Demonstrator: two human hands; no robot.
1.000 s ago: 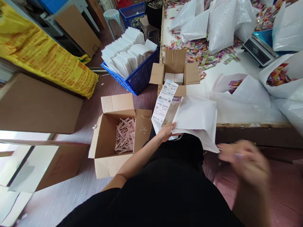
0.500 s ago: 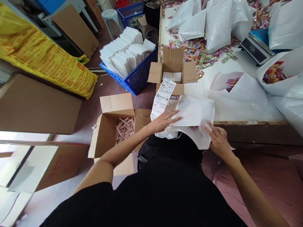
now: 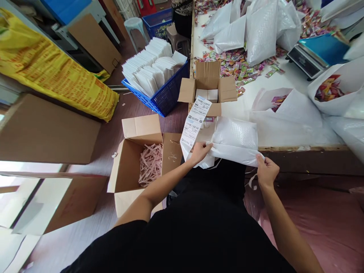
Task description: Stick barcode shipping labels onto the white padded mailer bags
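L hand point(image 3: 200, 152) + R hand point(image 3: 267, 170) now pinching flap point(image 3: 234, 152) ends, fingers closed tight. Mouth gaped b4, now covered: closure prob. well along. Mailer point(image 3: 236, 133) at table point(image 3: 297, 81) edge, nr labels point(image 3: 195, 122).

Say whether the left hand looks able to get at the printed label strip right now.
Probably yes: the label strip lies close beside the left hand, its printed face uncovered. That hand is pinching the white mailer, though, so it would likely have to let go first.
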